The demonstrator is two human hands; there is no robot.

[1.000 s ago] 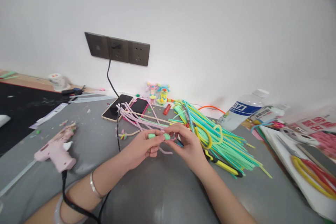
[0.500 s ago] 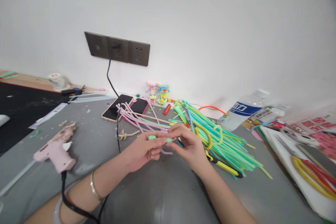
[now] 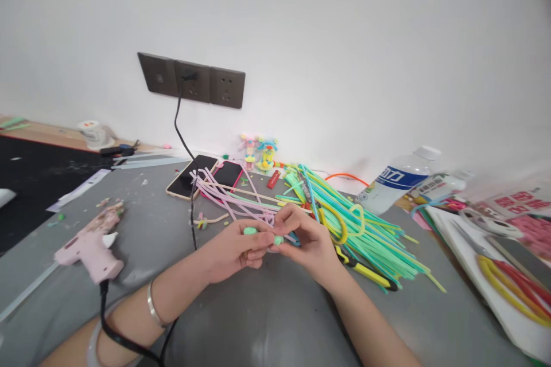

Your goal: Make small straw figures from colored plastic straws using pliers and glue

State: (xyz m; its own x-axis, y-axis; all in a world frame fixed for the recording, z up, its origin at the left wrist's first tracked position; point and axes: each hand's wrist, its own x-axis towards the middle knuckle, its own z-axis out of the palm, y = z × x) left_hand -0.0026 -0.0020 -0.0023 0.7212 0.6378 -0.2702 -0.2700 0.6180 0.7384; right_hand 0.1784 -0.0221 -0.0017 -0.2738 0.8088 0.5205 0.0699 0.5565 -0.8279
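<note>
My left hand and my right hand meet over the grey table, fingers pinched together. The left fingers hold a small green piece with a thin pink strip under it. The right fingertips pinch a second small green piece close beside it. A fan of pink strips lies just behind the hands. A heap of green and yellow strips lies to the right of my right hand.
A pink glue gun lies at the left, its black cord running past my left arm. Two phones lie by the wall under the sockets. A water bottle, a yellow-handled cutter and a white tray are at the right.
Both hands have sunk slightly toward me. The right fingertips have turned the green piece downward next to the left hand's piece.
</note>
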